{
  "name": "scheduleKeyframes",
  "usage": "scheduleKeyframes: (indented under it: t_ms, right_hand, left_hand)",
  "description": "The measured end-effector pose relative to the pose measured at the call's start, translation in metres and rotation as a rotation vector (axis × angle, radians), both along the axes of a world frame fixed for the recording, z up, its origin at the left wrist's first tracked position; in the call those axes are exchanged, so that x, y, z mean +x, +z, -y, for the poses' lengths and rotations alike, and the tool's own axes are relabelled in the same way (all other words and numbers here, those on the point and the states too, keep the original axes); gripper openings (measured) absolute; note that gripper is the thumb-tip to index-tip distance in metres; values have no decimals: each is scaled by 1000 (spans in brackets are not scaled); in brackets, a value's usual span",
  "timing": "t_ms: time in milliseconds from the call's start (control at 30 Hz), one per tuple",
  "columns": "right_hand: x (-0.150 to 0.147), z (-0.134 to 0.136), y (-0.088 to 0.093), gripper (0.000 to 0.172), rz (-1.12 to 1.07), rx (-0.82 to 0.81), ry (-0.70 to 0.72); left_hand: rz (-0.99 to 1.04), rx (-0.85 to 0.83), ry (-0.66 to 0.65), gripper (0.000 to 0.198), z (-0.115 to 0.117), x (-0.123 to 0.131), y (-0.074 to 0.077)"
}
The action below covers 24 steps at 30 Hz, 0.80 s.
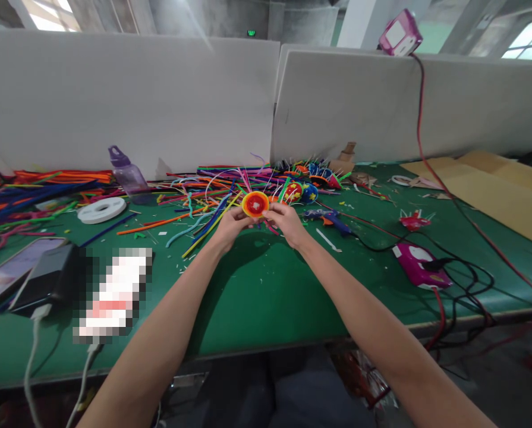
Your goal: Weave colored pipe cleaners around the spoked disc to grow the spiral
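Observation:
Above the green table, a round disc with a yellow-orange rim, a red middle and a pale spot at its centre is held between both hands. My left hand pinches its lower left edge, and my right hand grips it at the lower right. Just behind the hands are round craft pieces with star patterns, one red and one blue. A blue and orange hot glue gun lies right of my right hand. Left of my left hand are loose yellow and blue pipe cleaners.
A white ring-shaped spool and a purple bottle stand at the left. Nearer are a phone and a black power bank. Rightward lie a magenta power socket with tangled cables, a red spiky piece and brown cardboard.

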State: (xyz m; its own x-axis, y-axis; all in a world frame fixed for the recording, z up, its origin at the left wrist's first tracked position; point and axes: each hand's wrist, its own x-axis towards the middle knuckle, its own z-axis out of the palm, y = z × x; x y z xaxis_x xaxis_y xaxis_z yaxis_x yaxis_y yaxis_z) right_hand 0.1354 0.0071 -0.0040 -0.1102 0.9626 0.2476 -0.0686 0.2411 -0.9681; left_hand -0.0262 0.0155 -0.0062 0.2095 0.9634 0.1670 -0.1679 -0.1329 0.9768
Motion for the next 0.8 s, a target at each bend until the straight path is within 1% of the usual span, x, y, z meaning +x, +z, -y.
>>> scheduleKeyframes:
  t_ms: [167,300,400,533,800]
  right_hand:
    - [3,-4,-3,19,-38,-43,-22]
    - [3,-3,-1,18,-90,-63,-12]
    - [2,-2,-1,17,-95,-75,15]
    - [0,-2,-3,18,-98,-67,18]
    - [-3,-4,-6,20,-129,-40,10]
  left_hand:
    - [-96,76,82,23,1,-1,1]
    - [-15,67,106,21,-1,-1,0]
    - [-14,74,130,18,-1,0,1]
    - [-52,81,131,15,-1,1,2]
    - [-48,102,128,17,-2,0,1]
